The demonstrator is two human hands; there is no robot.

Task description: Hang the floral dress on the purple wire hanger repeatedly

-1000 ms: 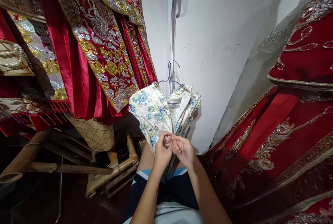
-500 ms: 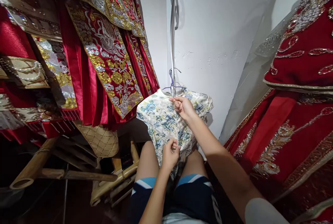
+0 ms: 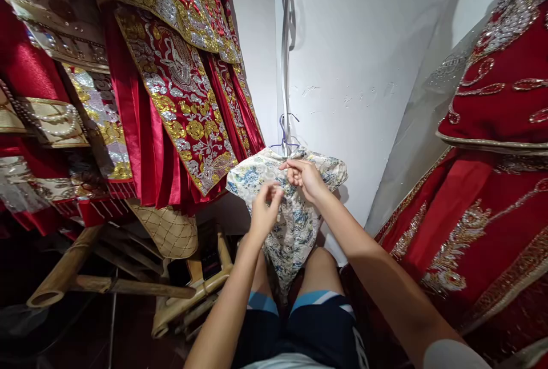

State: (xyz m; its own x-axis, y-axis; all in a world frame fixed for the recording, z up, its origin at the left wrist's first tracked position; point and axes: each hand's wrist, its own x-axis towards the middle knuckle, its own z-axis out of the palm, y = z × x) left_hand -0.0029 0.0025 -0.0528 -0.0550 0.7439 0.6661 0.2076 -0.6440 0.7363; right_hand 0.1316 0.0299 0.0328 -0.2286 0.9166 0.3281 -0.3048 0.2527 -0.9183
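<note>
A short-sleeved garment (image 3: 295, 232) with a blue and green floral print on white hangs from a thin purple wire hanger (image 3: 283, 129), its lower end between my knees. My right hand (image 3: 303, 179) is closed at the garment's neckline, thumb and forefinger pinching its front edge. Left of it and slightly lower, my left hand (image 3: 268, 203) is in front of the garment's chest, fingers curled with a gap between thumb and forefinger; nothing shows in it.
Red embroidered garments with gold and silver (image 3: 184, 83) hang at the left, above a bamboo frame (image 3: 128, 288). More red beaded garments (image 3: 505, 95) hang at the right. A white strap (image 3: 284, 43) runs down the pale wall (image 3: 351, 60).
My left hand has let go of the garment's lower front and moved up and left. The garment now hangs straighter. My right hand stays at the neckline.
</note>
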